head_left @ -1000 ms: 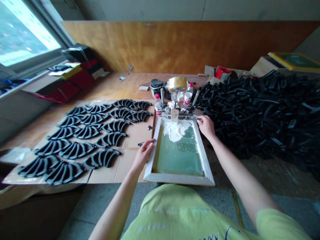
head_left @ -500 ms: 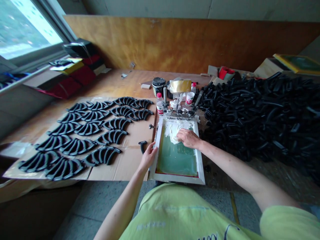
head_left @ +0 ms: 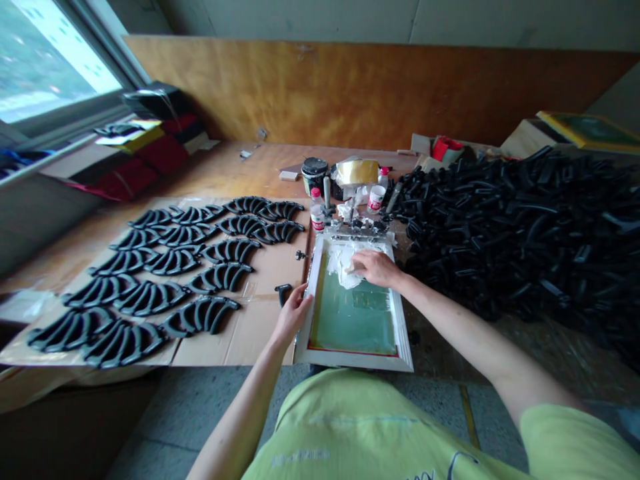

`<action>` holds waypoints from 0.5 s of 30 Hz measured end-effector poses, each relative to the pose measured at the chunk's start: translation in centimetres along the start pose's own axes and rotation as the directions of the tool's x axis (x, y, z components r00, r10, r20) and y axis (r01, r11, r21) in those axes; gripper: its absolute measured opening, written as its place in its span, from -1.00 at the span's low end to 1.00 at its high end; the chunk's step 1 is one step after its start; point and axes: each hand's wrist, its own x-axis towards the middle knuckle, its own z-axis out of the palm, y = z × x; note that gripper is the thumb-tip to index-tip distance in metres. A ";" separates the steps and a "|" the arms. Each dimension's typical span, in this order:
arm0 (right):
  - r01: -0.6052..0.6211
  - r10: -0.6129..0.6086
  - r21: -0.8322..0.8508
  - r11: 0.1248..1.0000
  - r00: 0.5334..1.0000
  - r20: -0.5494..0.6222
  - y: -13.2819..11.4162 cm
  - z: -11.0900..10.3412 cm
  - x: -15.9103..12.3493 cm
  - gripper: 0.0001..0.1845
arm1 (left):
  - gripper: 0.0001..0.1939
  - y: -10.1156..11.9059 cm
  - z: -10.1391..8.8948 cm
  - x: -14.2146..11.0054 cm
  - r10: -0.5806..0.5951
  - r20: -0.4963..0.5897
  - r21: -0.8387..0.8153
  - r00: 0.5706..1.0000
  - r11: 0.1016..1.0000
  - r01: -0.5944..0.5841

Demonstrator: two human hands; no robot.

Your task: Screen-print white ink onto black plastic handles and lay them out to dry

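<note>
White paste point(head_left: 340, 263) touches right fingers point(head_left: 363, 263); left point(head_left: 299, 310) grips frame point(head_left: 350, 360).

the bottle labels point(head_left: 317, 222) and shirt print point(head_left: 300, 457) are unreadable.

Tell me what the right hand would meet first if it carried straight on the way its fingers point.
Probably the white mass, apparently paste, on the green printing screen: the fingertips of the right hand point left and sit at its edge, perhaps already touching. Past it lies the left rail of the screen frame.
</note>
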 end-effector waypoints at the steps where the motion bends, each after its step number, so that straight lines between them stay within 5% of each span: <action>1: -0.056 0.056 -0.006 0.998 0.998 -0.018 0.2 -0.6 1.2 -0.63 | -0.26 0.9 -0.1 -0.4 -0.007 0.002 -0.005 1.000 1.000 0.007; 4: -0.222 0.210 -0.073 0.972 0.968 -0.140 1.7 -2.7 4.4 -0.33 | -0.30 4.5 -0.3 -1.6 0.027 -0.013 -0.017 1.000 0.999 -0.027; 6: -0.310 0.275 -0.091 0.947 0.921 -0.276 3.5 -4.2 5.0 -0.31 | -0.37 7.0 -0.4 -2.1 0.075 -0.026 -0.041 0.997 0.996 -0.076; 9: -0.466 0.426 0.018 0.885 0.791 -0.439 7.1 -5.6 3.0 -0.53 | -0.43 10.3 0.1 -1.8 0.177 -0.029 -0.157 0.984 0.971 -0.179; 12: -0.646 0.644 0.154 0.748 0.650 -0.402 9.6 -4.5 -0.6 -0.78 | -0.50 13.2 1.2 -0.4 0.331 -0.059 -0.281 0.942 0.900 -0.334; 13: -0.667 0.677 0.175 0.725 0.641 -0.361 9.7 -3.4 -1.8 -0.83 | -0.50 13.9 1.6 0.1 0.353 -0.066 -0.299 0.933 0.885 -0.356; 15: -0.620 0.644 0.179 0.764 0.720 -0.258 8.9 -0.9 -3.6 -0.85 | -0.49 14.9 2.2 1.0 0.342 -0.072 -0.317 0.937 0.883 -0.347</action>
